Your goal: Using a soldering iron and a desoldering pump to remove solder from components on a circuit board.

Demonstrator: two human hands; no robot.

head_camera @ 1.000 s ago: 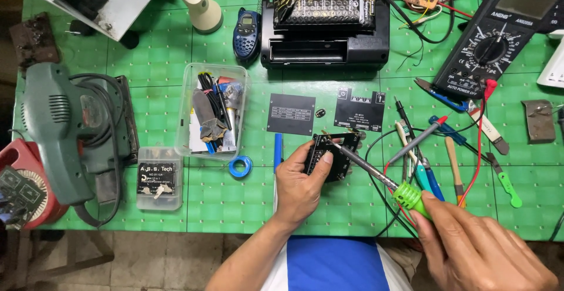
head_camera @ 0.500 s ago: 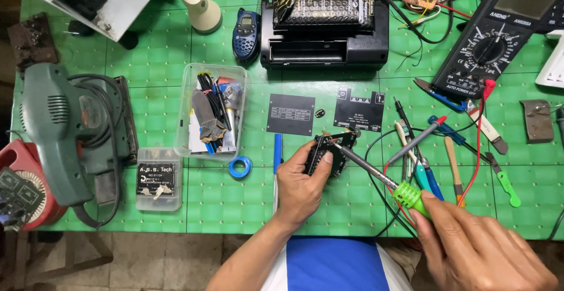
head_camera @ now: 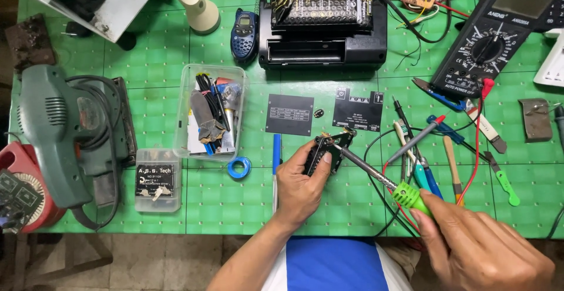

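My left hand (head_camera: 301,186) grips a small black electronic module (head_camera: 326,152), tilted up off the green cutting mat (head_camera: 235,197). My right hand (head_camera: 482,247) holds a soldering iron with a green handle (head_camera: 410,197). Its metal shaft runs up and left, and its tip (head_camera: 335,146) touches the top of the module. Two flat black cover plates (head_camera: 289,115) (head_camera: 358,100) lie just beyond the module, with a coin cell (head_camera: 318,113) between them.
A clear tub of tools (head_camera: 211,112) and a small parts box (head_camera: 157,179) sit left, beside a green power sander (head_camera: 59,132). A multimeter (head_camera: 493,32) with probes, screwdrivers (head_camera: 452,162) and tweezers lie right. A black device (head_camera: 323,24) and a blue handset (head_camera: 244,32) lie at the back.
My left hand has shifted slightly, tilting the module a little. The soldering iron tip stays on the module.
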